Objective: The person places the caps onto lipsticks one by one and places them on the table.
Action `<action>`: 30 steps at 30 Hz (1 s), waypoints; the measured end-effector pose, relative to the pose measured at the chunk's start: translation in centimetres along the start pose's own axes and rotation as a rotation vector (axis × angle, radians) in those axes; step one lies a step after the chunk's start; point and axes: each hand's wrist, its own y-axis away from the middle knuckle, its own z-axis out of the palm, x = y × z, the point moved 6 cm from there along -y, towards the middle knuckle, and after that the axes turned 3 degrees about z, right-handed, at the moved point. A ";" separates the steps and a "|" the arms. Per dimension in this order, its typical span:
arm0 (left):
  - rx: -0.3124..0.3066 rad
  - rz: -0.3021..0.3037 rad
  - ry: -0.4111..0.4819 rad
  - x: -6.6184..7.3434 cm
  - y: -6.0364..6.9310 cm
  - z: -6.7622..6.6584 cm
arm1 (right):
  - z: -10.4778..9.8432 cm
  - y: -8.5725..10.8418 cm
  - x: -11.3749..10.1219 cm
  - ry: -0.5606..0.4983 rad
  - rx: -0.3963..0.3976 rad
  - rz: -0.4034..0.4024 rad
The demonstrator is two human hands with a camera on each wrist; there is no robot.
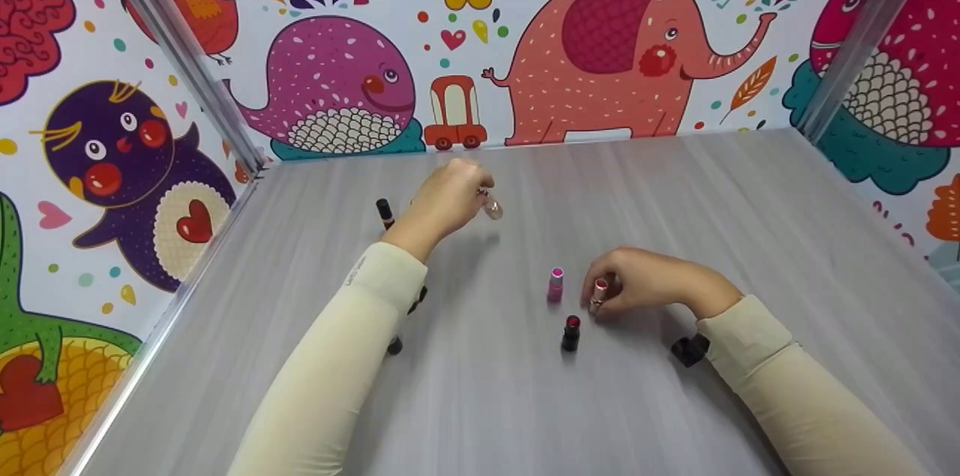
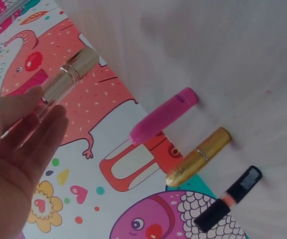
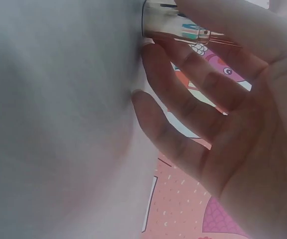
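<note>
My left hand (image 1: 454, 195) pinches a shiny gold lipstick tube (image 2: 71, 74) above the far part of the table, its near end between thumb and fingers. In the left wrist view, a pink lipstick (image 2: 164, 115), a gold lipstick (image 2: 199, 156) and a black lipstick (image 2: 228, 199) stand in a row beside it. My right hand (image 1: 641, 282) holds an uncapped gold lipstick (image 1: 598, 296) with a red tip upright, low at the table. Left of that hand stand an uncapped pink lipstick (image 1: 555, 285) and an uncapped black lipstick (image 1: 571, 333).
The grey table (image 1: 510, 401) is bounded by cartoon-printed walls (image 1: 465, 26) at the back and sides. A small black object (image 1: 394, 345) shows beside the left sleeve, mostly hidden. That sleeve also covers part of the table's left side.
</note>
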 end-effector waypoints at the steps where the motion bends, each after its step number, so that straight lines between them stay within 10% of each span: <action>1: -0.012 -0.011 -0.008 -0.1 -0.2 0.2 | 0.0 0.0 0.1 -0.001 0.002 0.000; 30: -0.134 -0.085 -0.178 -2.2 -2.5 3.7 | 0.0 -0.3 0.1 -0.019 0.029 -0.006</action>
